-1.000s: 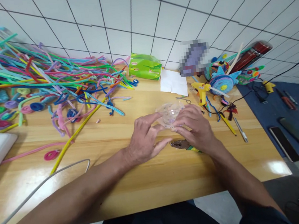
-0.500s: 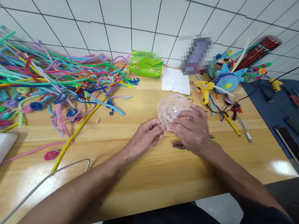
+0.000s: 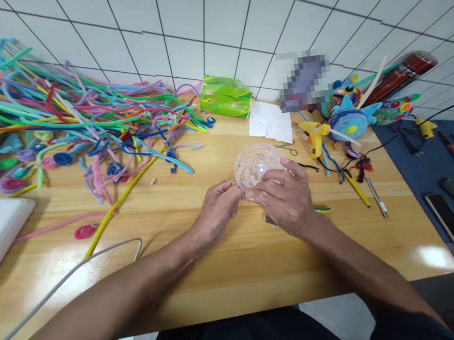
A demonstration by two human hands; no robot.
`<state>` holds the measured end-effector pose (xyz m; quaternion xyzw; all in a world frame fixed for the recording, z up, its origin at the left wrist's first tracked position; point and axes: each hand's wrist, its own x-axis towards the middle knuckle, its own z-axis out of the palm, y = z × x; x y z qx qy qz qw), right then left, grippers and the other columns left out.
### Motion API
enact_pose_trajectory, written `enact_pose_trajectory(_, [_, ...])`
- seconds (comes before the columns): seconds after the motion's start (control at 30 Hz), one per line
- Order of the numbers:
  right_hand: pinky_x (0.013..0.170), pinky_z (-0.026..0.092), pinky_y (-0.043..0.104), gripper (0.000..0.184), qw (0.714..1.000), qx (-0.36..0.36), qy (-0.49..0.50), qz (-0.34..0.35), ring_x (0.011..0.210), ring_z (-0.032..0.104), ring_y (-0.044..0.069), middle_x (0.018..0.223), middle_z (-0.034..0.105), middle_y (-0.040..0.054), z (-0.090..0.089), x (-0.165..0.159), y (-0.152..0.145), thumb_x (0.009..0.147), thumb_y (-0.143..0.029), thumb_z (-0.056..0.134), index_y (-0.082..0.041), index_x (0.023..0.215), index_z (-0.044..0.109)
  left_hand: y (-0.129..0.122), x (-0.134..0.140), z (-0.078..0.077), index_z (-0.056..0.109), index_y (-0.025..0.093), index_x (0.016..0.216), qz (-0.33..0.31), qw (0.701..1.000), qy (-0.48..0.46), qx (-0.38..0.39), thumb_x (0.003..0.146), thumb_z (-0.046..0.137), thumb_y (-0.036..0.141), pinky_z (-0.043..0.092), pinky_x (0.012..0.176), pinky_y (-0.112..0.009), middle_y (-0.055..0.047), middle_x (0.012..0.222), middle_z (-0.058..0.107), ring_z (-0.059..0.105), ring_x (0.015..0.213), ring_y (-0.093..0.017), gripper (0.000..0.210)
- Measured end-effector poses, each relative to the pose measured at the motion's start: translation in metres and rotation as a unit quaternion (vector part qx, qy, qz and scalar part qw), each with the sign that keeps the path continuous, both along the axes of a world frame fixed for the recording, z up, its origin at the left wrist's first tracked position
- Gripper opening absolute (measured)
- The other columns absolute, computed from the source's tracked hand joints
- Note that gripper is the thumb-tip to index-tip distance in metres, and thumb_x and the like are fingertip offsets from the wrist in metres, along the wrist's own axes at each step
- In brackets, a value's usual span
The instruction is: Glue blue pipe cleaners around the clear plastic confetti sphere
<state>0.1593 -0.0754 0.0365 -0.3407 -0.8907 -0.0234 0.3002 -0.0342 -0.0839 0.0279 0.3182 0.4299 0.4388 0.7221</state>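
Note:
A clear, round, balloon-like object point(image 3: 254, 168) with pale specks is between my two hands above the table. My left hand point(image 3: 221, 209) is closed, its thumb and forefinger pinching the near-left edge. My right hand point(image 3: 287, 198) lies against the near-right side, thumb low and fingers bent over the surface. Partly hidden under that hand is a small tool, of which a dark end and a yellow-green end point(image 3: 323, 209) show. Just beyond my right fingers, a scissors handle point(image 3: 291, 151) pokes out.
Colourful fuzzy stems point(image 3: 91, 115) and coiled pieces point(image 3: 11, 169) cover the left side. A white box point(image 3: 1, 236) and a grey cable point(image 3: 70, 277) lie nearer. Behind stand a green tissue pack point(image 3: 225, 97) and white paper point(image 3: 271, 123). A yellow glue gun point(image 3: 314, 137) and a blue craft fish point(image 3: 351, 121) sit right.
The view has shifted slightly. Both hands and the clear object have moved a little left over the table, uncovering more of the scissors handle and the yellow-green end.

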Motion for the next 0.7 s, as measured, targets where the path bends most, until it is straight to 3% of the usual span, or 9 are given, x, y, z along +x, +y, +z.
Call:
enact_pose_trajectory(0.13, [0.124,0.032,0.052,0.017,0.999,-0.001,0.049,-0.003,0.099,0.069,0.023,0.088,0.078,-0.0055,0.006,-0.007,0.004,0.102,-0.024,0.071,-0.039,0.104,0.078,0.002,-0.004,0.000,0.055,0.019,0.061,0.027,0.991,0.074,0.106,0.072,0.061,0.034,0.026,0.053,-0.023,0.008,0.053,0.038,0.030,0.055,-0.008,0.019])
enact_pose_trajectory(0.33, [0.118,0.037,0.050,0.014,0.998,-0.010,0.066,-0.002,0.097,0.070,0.022,0.093,0.082,-0.0043,0.009,-0.007,0.009,0.100,-0.022,0.073,-0.033,0.102,0.080,0.003,-0.007,-0.004,0.044,0.020,0.060,0.052,0.958,0.159,0.234,0.079,0.059,0.034,0.028,0.058,-0.025,0.006,0.061,0.036,0.033,0.061,-0.009,0.027])
enact_pose_trajectory(0.53, [0.117,0.039,0.050,0.010,0.996,-0.008,0.090,-0.008,0.095,0.071,0.022,0.090,0.082,-0.0024,0.009,0.000,0.014,0.099,-0.023,0.076,-0.032,0.098,0.079,0.000,-0.007,-0.004,0.051,0.020,0.071,-0.009,0.964,0.145,0.225,0.095,0.057,0.044,0.031,0.061,-0.026,0.005,0.067,0.038,0.036,0.064,-0.010,0.035])
enact_pose_trajectory(0.7, [0.118,0.040,0.051,0.012,0.993,-0.036,0.111,0.015,0.094,0.071,0.022,0.088,0.081,-0.0032,0.013,0.006,0.016,0.097,-0.022,0.077,-0.034,0.099,0.080,0.002,-0.008,-0.002,0.054,0.019,0.076,-0.040,0.960,0.115,0.254,0.099,0.056,0.046,0.032,0.062,-0.025,0.006,0.067,0.038,0.035,0.065,-0.011,0.035])
